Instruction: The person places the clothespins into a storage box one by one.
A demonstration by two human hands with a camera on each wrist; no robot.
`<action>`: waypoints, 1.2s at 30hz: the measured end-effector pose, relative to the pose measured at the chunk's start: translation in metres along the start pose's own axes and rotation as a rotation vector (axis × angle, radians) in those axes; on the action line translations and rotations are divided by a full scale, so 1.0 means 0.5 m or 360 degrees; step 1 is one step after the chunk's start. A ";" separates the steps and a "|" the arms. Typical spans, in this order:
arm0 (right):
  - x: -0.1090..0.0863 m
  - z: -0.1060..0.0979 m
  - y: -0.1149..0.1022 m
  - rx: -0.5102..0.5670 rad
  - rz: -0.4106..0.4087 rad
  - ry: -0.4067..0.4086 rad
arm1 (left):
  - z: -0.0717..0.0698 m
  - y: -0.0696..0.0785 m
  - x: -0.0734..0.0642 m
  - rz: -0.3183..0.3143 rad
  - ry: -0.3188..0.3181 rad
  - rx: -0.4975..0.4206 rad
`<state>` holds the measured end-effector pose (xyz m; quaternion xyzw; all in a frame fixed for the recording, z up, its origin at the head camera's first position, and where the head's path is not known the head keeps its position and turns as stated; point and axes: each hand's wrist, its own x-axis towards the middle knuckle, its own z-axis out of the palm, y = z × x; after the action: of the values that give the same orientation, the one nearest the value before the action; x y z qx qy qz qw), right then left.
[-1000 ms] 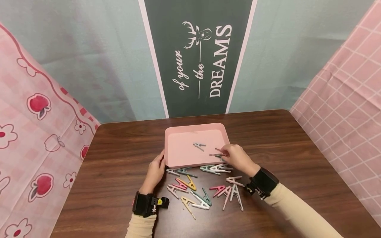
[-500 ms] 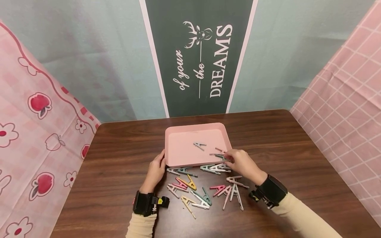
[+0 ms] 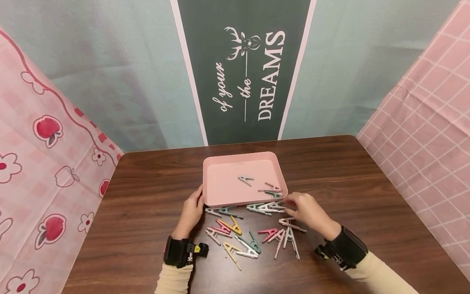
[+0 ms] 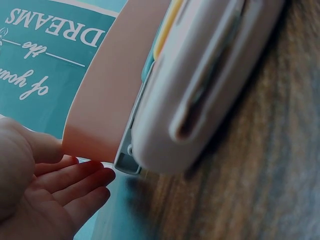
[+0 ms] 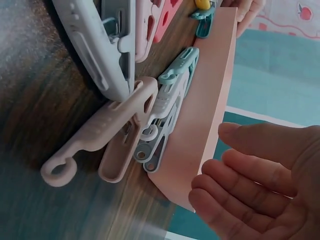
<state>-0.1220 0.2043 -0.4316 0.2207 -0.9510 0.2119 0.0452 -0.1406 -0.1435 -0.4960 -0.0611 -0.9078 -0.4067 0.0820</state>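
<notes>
A pink tray [image 3: 224, 183] lies on the table. At its near-left corner, my left hand [image 3: 192, 210] touches the outside; the left wrist view shows the thumb at the wall and the fingers [image 4: 82, 187] fairly straight. Inside are a grey-blue clothespin [image 3: 246, 180] and, in the near-right corner, pink and green clothespins [image 3: 273, 195]. My right hand [image 3: 306, 209] hovers off that corner, its loosely bent fingers [image 5: 235, 192] holding nothing in the right wrist view. Nearest to it are white clothespins [image 3: 269, 208] along the tray's front and a pale pink clothespin [image 3: 291, 224].
More clothespins are spread on the wooden table [image 3: 147, 228] in front of the tray: a yellow clothespin [image 3: 233, 226], a cream clothespin [image 3: 232, 254], a red-pink clothespin [image 3: 268, 234] and several others. Patterned cloths hang behind and at both sides.
My right hand has let go of a clothespin in the tray's near-right corner and moved out over the rim, rightward and toward me. My left hand has stayed at the tray.
</notes>
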 end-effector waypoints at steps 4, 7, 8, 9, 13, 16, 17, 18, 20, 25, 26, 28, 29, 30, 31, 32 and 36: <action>-0.009 -0.001 0.001 0.0013 0.0020 -0.0057 | -0.001 0.001 0.000 -0.0003 -0.0002 0.0008; -0.016 -0.001 0.002 0.0005 0.0002 -0.0073 | -0.001 0.001 0.000 0.0000 0.0001 0.0002; -0.018 0.000 0.003 0.0000 -0.0004 -0.0070 | -0.001 0.002 0.000 0.0003 0.0003 -0.0001; -0.021 0.001 0.004 -0.0010 -0.0012 -0.0066 | -0.001 0.001 0.000 0.0009 0.0005 -0.0004; -0.028 0.004 0.007 -0.0030 -0.0027 -0.0056 | -0.002 0.001 0.000 0.0014 0.0012 -0.0015; -0.032 0.006 0.009 -0.0044 -0.0032 -0.0056 | -0.002 0.000 0.000 0.0013 0.0014 -0.0013; -0.034 0.007 0.011 -0.0048 -0.0033 -0.0060 | -0.001 0.000 0.001 0.0017 0.0017 -0.0009; -0.035 0.008 0.012 -0.0047 -0.0027 -0.0067 | -0.001 -0.001 0.001 0.0019 0.0016 -0.0005; -0.038 0.010 0.014 -0.0042 -0.0012 -0.0105 | 0.000 -0.002 0.001 0.0020 0.0013 0.0005; -0.046 0.014 0.021 -0.0005 0.0003 -0.0233 | 0.001 -0.003 -0.001 0.0019 0.0017 0.0000; -0.048 0.014 0.022 -0.0001 0.0002 -0.0249 | 0.001 -0.003 0.000 0.0014 0.0017 -0.0005; -0.050 0.015 0.024 -0.0004 0.0000 -0.0268 | 0.000 -0.002 0.000 0.0016 0.0019 -0.0010; -0.051 0.016 0.024 0.0000 0.0009 -0.0277 | 0.000 -0.002 0.000 0.0012 0.0019 -0.0014; -0.052 0.016 0.025 -0.0003 0.0015 -0.0282 | 0.000 -0.002 0.000 0.0018 0.0021 -0.0012; -0.052 0.016 0.025 0.0000 0.0017 -0.0289 | 0.000 -0.001 0.000 0.0012 0.0018 -0.0016; -0.053 0.016 0.026 0.0001 0.0017 -0.0294 | -0.001 -0.001 0.001 0.0015 0.0017 -0.0012; -0.053 0.017 0.029 0.0016 0.0014 -0.0321 | 0.000 -0.003 -0.001 0.0045 0.0027 0.0009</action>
<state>-0.1045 0.2233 -0.4495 0.2370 -0.9506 0.1935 -0.0529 -0.1406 -0.1447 -0.4970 -0.0702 -0.9072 -0.4035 0.0958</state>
